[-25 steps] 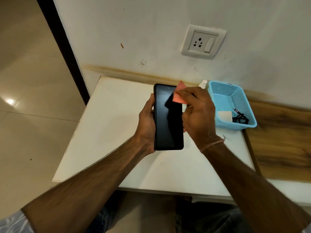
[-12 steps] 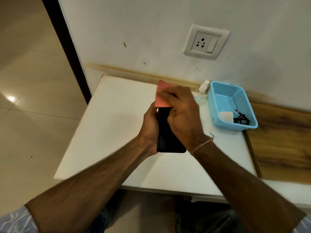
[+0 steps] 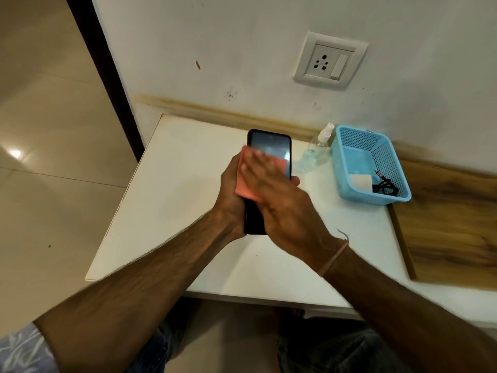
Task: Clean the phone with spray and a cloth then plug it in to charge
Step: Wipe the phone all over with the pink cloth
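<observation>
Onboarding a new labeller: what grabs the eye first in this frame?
Mid-frame, the right hand presses a pink cloth flat on the black phone, which the left hand grips above the white table. To the right, a bright blue basket stands by the wall, with a clear spray bottle just left of it and a wall socket above.

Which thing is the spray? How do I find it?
Find the wall socket, then look down to the white table under it. Just left of the blue basket sits the spray bottle: the only see-through thing there, with a white nozzle on top.
</observation>
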Tool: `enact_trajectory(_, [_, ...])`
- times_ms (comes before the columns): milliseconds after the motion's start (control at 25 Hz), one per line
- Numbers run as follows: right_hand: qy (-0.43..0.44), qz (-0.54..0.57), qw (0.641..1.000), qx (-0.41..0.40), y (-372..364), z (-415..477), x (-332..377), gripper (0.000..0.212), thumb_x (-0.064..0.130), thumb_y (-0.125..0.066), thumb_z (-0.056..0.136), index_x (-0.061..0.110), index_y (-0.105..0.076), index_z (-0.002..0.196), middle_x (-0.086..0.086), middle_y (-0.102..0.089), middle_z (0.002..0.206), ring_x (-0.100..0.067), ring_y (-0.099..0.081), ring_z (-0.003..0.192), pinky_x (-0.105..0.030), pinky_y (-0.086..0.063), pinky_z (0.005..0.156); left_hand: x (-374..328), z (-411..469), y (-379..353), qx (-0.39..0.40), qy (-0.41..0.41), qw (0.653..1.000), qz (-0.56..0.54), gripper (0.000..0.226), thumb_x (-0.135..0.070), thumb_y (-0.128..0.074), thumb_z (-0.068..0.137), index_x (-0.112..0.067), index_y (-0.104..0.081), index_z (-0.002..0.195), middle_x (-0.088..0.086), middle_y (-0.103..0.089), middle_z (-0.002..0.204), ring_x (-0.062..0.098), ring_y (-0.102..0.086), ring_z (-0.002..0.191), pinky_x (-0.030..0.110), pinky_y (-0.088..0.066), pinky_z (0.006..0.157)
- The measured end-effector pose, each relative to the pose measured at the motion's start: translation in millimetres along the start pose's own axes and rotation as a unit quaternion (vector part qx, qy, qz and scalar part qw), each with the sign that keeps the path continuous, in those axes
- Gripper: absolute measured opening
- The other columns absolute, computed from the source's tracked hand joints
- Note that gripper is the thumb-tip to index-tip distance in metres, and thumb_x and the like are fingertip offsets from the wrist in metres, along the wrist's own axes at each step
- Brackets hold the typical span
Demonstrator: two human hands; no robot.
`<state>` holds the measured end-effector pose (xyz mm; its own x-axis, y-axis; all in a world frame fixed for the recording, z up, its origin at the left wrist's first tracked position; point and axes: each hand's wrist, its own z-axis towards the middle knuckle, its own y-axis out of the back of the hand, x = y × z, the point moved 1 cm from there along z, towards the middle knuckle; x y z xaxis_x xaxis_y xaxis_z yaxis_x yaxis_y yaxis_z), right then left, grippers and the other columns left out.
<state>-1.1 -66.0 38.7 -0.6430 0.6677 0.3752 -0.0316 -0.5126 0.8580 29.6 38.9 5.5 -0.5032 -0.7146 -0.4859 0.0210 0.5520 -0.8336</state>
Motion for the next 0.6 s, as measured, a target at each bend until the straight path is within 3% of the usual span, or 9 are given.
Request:
enact_trajectory(80, [0.051,-0.064,0.994,0.072,1.0,-30.0,-2.4,0.053,0.003,-0.05,0.095,0.003,-0.035,0.146,-0.013,-0.029,0.156,-0.028,-0.021,0.147,-0.046,-0.026,0.118,-4.6,-1.0,2.1,0.043,0.022,0.999,0.024,0.083,-0.067,-0.035,0.093,0.0,-0.049,0.141,0.025,-0.061,0.12,0.038,-0.06,0.099,0.042,-0.051,0.085])
enact_trajectory(280, [0.139,-0.204,0.959,0.141,18.3,-43.9,-20.3,0.06,0.017,-0.048,0.098,0.009,-0.023,0.152,-0.009,-0.02,0.16,-0.025,-0.012,0.15,-0.038,-0.016,0.121,-6.0,-0.4,5.1,0.047,0.037,0.997,0.04,0.086,-0.069,-0.037,0.09,0.001,-0.055,0.137,0.022,-0.064,0.121,0.037,-0.064,0.1,0.041,-0.052,0.09])
enact_trajectory(440, [0.052,-0.193,0.978,0.056,35.6,15.2,-35.5,0.053,0.019,-0.034,0.103,0.003,-0.02,0.152,-0.015,-0.014,0.161,-0.025,-0.007,0.15,-0.039,-0.01,0.123,-0.6,-0.6,-1.1,0.017,0.004,0.998,0.056,0.063,-0.061,-0.048,0.093,-0.006,-0.071,0.114,0.015,-0.072,0.102,0.03,-0.069,0.092,0.037,-0.058,0.078])
enact_trajectory(520, [-0.009,-0.176,0.983,0.043,39.1,34.7,-40.0,0.055,0.025,-0.028,0.105,0.006,-0.013,0.153,-0.012,-0.007,0.162,-0.022,-0.001,0.151,-0.04,-0.005,0.123,4.3,-1.0,-4.2,0.011,0.004,0.998,0.063,0.06,-0.059,-0.045,0.096,-0.007,-0.072,0.113,0.015,-0.073,0.099,0.031,-0.071,0.088,0.038,-0.059,0.074])
enact_trajectory(600, [-0.015,-0.174,0.984,0.036,32.9,30.5,-37.9,0.056,0.027,-0.025,0.104,0.005,-0.01,0.154,-0.012,-0.003,0.163,-0.022,0.002,0.151,-0.043,-0.005,0.123,4.8,-0.9,-3.5,0.002,0.003,0.999,0.054,0.058,-0.057,-0.045,0.097,-0.009,-0.073,0.112,0.013,-0.074,0.1,0.028,-0.072,0.091,0.035,-0.058,0.075])
